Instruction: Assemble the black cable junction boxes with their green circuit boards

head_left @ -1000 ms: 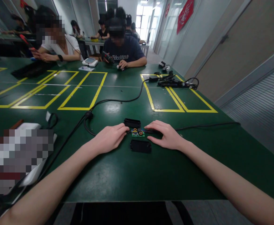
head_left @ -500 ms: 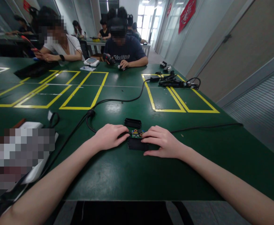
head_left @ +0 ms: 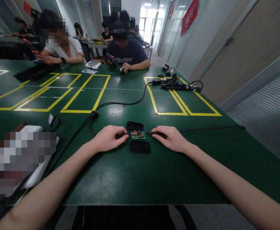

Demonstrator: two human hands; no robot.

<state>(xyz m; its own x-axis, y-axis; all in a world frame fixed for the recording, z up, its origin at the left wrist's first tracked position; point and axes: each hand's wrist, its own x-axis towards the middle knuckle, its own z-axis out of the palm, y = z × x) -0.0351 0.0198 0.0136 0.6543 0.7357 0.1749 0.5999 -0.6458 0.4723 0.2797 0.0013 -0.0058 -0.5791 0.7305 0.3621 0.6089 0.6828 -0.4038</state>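
A small green circuit board point(head_left: 138, 135) with copper coils sits between my hands, a cable running from each end. My left hand point(head_left: 110, 138) pinches the black cable at the board's left end. On the other side, my right hand point(head_left: 169, 137) closes on the black cable point(head_left: 212, 129) near the board's right end. Just behind the board lies one black plastic case half point(head_left: 135, 125), its hollow side showing. The other black case half point(head_left: 140, 147) rests in front of it, apart from both hands.
A cable joint point(head_left: 94, 114) lies left of my hands. Yellow tape rectangles point(head_left: 85, 111) mark the green table, with a heap of black cables and adapters point(head_left: 175, 84) at the far right. A blurred-out object point(head_left: 22, 159) lies near left. Two people point(head_left: 128, 52) sit opposite.
My right hand has moved off the circuit board and front case half, rightward onto the cable. My left hand has shifted slightly left along its cable. Both case halves show more fully.
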